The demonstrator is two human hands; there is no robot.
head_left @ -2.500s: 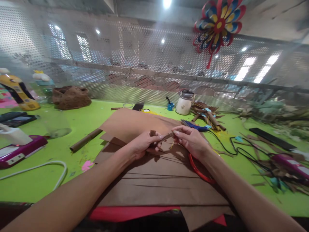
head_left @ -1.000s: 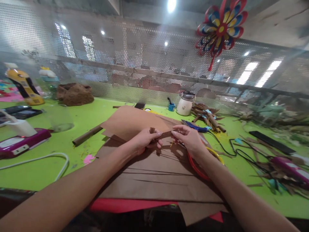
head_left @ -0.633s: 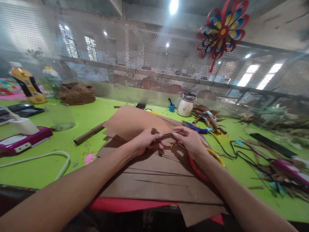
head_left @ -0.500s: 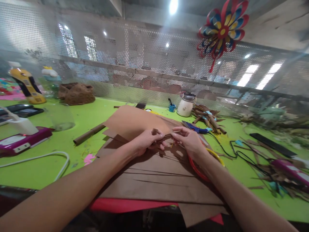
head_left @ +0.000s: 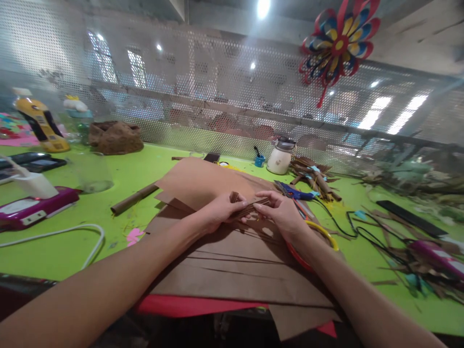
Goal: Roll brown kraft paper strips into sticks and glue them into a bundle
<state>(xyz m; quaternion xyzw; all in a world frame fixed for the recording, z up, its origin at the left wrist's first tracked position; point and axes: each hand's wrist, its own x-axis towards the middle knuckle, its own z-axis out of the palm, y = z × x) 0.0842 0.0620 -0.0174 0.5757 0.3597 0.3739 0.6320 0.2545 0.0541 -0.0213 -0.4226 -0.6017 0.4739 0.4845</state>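
Between my two hands is a small bundle of narrow brown paper strips (head_left: 248, 209). My left hand (head_left: 225, 211) is closed around its left end, where a folded or curled bit sticks up above the thumb. With thumb and fingers, my right hand (head_left: 277, 211) pinches the other end. Both hands hover over a stack of brown paper sheets (head_left: 232, 280), some with long slits cut across them. A blue glue gun (head_left: 299, 193) lies just beyond my right hand. Under my right forearm are scissors with a yellow and red handle (head_left: 324, 234), partly hidden.
A rolled brown paper tube (head_left: 134, 199) lies left of the stack. Purple power strips (head_left: 38, 208) sit at both sides, with a white cable (head_left: 97, 237) and black cords. At the back stand a white jar (head_left: 281, 157), a brown pouch (head_left: 116, 137) and a yellow bottle (head_left: 41, 121).
My right fingers have shifted slightly left along the strips, and more of the strips shows above them. My left hand keeps its hold. The view has moved a little.
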